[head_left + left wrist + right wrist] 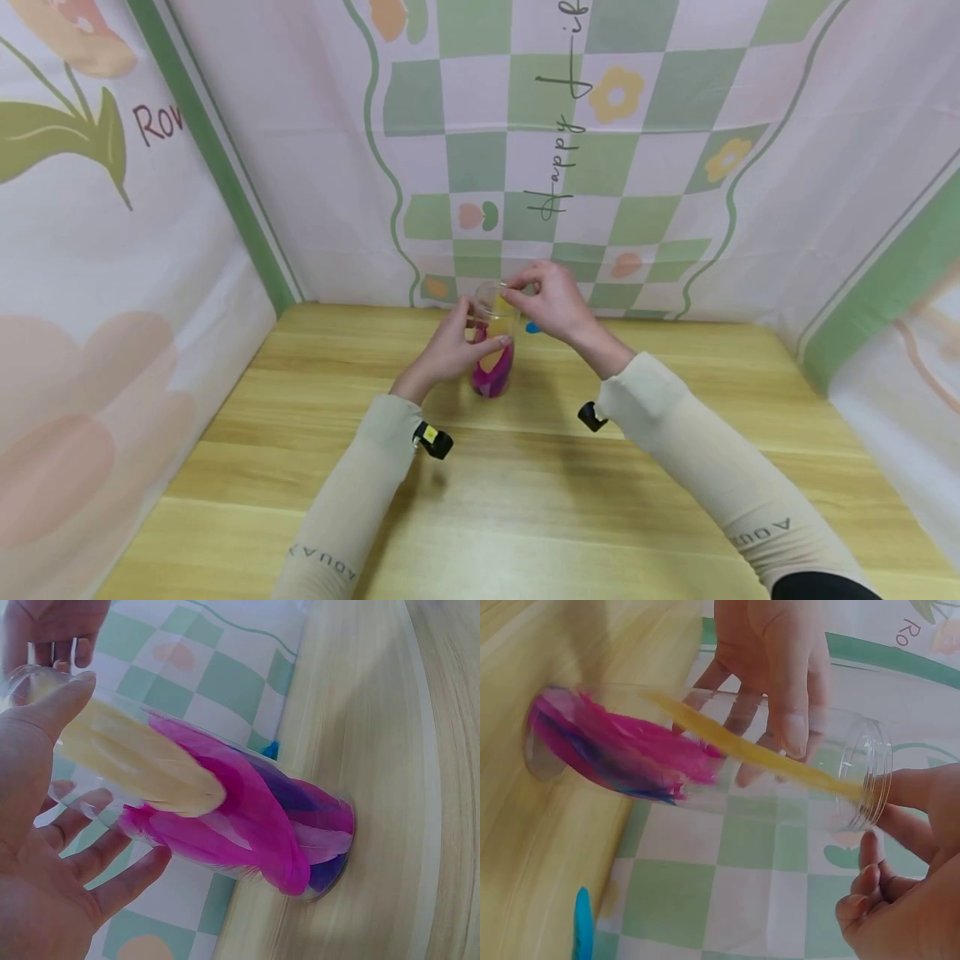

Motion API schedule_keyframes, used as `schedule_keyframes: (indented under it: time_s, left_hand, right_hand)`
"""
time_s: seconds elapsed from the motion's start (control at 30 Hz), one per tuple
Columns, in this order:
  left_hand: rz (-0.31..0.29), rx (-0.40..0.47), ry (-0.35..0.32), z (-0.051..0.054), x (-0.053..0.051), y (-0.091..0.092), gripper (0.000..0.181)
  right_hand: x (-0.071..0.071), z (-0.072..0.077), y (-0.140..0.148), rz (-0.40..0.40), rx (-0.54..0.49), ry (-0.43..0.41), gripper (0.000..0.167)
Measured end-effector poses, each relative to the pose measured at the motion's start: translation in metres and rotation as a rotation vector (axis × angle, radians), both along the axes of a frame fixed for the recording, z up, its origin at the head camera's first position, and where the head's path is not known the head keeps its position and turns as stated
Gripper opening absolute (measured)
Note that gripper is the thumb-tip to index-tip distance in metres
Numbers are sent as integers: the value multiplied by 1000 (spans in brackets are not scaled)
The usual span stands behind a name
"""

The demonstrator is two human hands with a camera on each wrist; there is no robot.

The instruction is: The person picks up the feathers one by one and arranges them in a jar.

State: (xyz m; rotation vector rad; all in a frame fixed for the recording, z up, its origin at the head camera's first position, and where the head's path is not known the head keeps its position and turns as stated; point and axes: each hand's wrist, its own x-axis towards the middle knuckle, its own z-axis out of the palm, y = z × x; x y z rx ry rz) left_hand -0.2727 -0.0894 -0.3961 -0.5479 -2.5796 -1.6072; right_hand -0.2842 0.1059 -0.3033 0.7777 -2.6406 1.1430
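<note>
A tall clear plastic jar (pixel 780 806) stands on the table. My left hand (pixel 452 346) holds it from the left, thumb on the near side and fingers round the far side. Magenta and purple feathers (pixel 259 817) fill the lower part of the jar. A yellow feather (pixel 761 755) hangs slantwise inside, its lower end beside the magenta ones. At the jar's open mouth, my right hand (pixel 553 302) pinches the upper end of this feather between thumb and fingertips. Just right of the jar lies a small blue feather (pixel 532 327) on the tabletop.
The wood-grain table (pixel 525 500) reaches back to a checked fabric backdrop (pixel 540 167) close behind the jar. Printed cloth also hangs at the left (pixel 97 292) and right sides.
</note>
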Motion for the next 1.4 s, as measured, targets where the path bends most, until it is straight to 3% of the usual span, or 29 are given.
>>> schedule_keyframes:
  time_s: [0.17, 0.67, 0.87, 1.1, 1.4]
  left_hand:
    - [-3, -3, 8, -1, -1, 0, 53]
    - [6, -4, -16, 5, 1, 0, 53]
    - [11, -5, -21, 3, 2, 0, 56]
    - [21, -10, -22, 1, 1, 0, 57]
    - [15, -12, -24, 0, 0, 0, 57]
  right_hand:
    - [-1, -2, 3, 10, 34, -12, 21]
    - [-12, 1, 29, 47, -34, -103, 22]
    - [-17, -2, 40, 47, -13, -155, 23]
    - [-29, -14, 51, 31, 35, -200, 25]
    - [-53, -42, 71, -31, 38, -264, 32]
